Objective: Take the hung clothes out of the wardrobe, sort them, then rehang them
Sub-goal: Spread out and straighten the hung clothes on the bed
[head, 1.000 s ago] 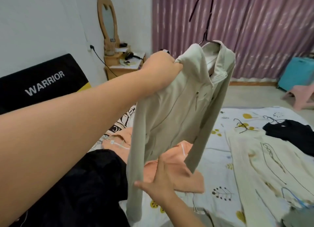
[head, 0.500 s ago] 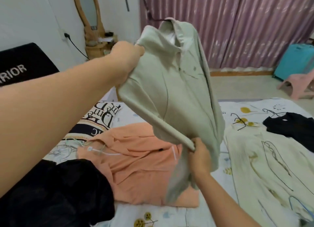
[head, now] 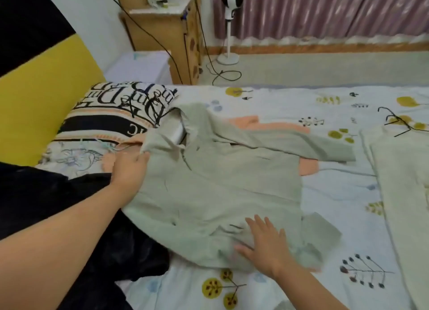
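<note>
- On the bed (head: 290,98), a pale green jacket (head: 216,189) lies spread flat, partly over an orange garment (head: 306,167) and touching a black garment (head: 58,205) at its left edge.
- The left hand (head: 130,170) rests at the jacket's collar and shoulder; whether its fingers pinch the cloth cannot be told.
- The right hand (head: 264,242) presses the hem with fingers (head: 257,224) straight and spread.
- The jacket looks light, soft and limp, so it will likely sag and crease when lifted.
- Best taken at both shoulders beside the collar, where a hanger (head: 399,122) like the one lying well apart would seat.
</note>
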A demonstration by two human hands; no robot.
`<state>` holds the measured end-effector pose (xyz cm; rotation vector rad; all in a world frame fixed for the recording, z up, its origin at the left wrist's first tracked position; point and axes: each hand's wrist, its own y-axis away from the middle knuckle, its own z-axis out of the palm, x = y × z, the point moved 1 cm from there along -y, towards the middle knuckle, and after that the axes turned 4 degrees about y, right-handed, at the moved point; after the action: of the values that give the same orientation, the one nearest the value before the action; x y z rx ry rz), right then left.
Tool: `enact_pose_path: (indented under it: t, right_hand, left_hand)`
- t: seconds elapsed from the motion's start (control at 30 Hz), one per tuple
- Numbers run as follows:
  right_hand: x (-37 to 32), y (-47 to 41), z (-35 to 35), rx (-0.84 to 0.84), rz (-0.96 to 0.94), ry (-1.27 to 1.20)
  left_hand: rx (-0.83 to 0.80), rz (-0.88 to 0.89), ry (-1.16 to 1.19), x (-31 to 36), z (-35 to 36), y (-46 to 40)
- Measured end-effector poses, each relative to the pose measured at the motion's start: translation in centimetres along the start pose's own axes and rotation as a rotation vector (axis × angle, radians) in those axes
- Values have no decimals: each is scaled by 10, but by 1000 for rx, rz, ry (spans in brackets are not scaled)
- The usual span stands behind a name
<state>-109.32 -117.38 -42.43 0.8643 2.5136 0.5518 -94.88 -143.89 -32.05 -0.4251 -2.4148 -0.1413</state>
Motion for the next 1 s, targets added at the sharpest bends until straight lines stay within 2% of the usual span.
enact_pose_path:
  t: [0.17, 0.3, 0.37, 0.43, 0.53, 0.6, 0.67, 0.73, 0.83, 0.93, 1.0]
  right_hand:
    - [7, -27, 46, 57, 58, 101]
    - [18, -49, 67, 5, 82, 134]
    - [20, -55, 76, -11, 97, 162]
    - [20, -58, 81, -16, 104, 178]
    - [20, -58, 83, -18, 97, 188]
    - [19, -56, 79, -37, 91, 175]
    - [16, -52, 69, -29, 68, 149]
    - [14, -44, 56, 71, 29, 87]
    - [17, -20, 41, 293, 32, -72]
    - [38, 13, 40, 387, 64, -124]
    - [59, 35, 45, 431, 86, -135]
  left_hand:
    - [97, -129, -209, -77, 14, -12]
    - [84, -147, -424, -104, 29, -19]
    - [68, -109, -534, -105, 41, -15]
    - [50, 49, -724, -107, 52, -9]
    - [-157, 288, -1051, -121, 67, -1]
    - [-298, 264, -1161, -127, 69, 2]
    - [-332, 174, -1218, -120, 66, 7]
    - [-260, 223, -1184, -104, 66, 18]
    - [-156, 513, -822, -72, 82, 48]
    - [-219, 766, -570, -38, 97, 99]
    - [-321, 795, -460, -22, 110, 139]
